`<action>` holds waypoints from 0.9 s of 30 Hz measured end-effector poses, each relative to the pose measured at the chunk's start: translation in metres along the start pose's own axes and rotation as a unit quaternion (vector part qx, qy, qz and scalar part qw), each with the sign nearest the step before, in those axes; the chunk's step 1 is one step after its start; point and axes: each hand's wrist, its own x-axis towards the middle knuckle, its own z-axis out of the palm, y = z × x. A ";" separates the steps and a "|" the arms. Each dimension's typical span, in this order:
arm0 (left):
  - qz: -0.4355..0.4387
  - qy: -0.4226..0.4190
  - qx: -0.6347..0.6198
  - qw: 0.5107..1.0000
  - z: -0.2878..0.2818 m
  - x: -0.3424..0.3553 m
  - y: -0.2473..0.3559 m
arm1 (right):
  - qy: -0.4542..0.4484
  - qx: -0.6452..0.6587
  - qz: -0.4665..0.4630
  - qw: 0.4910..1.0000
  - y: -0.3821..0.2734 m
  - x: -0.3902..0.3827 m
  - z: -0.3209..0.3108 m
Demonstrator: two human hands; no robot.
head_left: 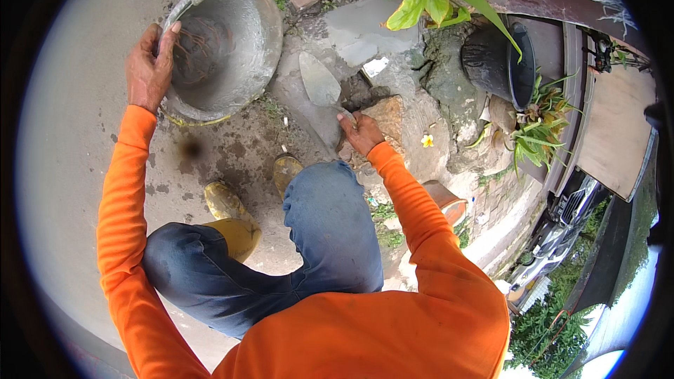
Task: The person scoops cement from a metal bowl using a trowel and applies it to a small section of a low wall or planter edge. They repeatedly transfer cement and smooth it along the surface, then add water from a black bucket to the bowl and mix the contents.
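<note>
At the far left stands a round grey mortar basin [260,42], its inside smeared wet and streaked with brownish lines at the bottom. My left hand [150,67] is closed at its left side, where a thick grey handle [186,5] runs up along the rim. In my right hand [361,132] is a pointing trowel [318,81], held by its handle. Its pale, wet-looking blade points away from me, just above a smooth grey patch of mortar [309,112] among the stones. The grip itself is mostly hidden by my fingers.
Rough stonework [421,126] runs along the right, with a large stone [386,116] beside my right hand. A black bucket [516,63], leafy plants [439,0] and an orange-brown pot [446,200] stand there. My yellow boots [225,203] are on the damp ground below the basin.
</note>
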 end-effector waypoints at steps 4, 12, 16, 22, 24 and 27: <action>-0.098 0.032 0.000 0.995 -0.036 -0.041 0.043 | 0.005 0.037 0.003 0.999 -0.034 -0.104 -0.054; -0.118 0.043 -0.043 0.991 -0.173 -0.113 0.203 | -0.071 0.126 -0.207 0.968 -0.214 -0.227 -0.210; -0.144 0.037 -0.166 0.975 -0.205 -0.151 0.288 | -0.123 0.066 -0.169 0.976 -0.280 -0.290 -0.217; -0.210 0.017 -0.185 0.960 -0.235 -0.216 0.336 | -0.004 0.247 -0.019 0.969 -0.257 -0.435 -0.211; -0.223 0.006 -0.163 0.961 -0.243 -0.233 0.338 | 0.055 0.295 0.061 0.952 -0.214 -0.473 -0.208; -0.220 -0.025 -0.105 0.969 -0.250 -0.256 0.342 | 0.027 0.213 0.212 0.953 -0.108 -0.521 -0.199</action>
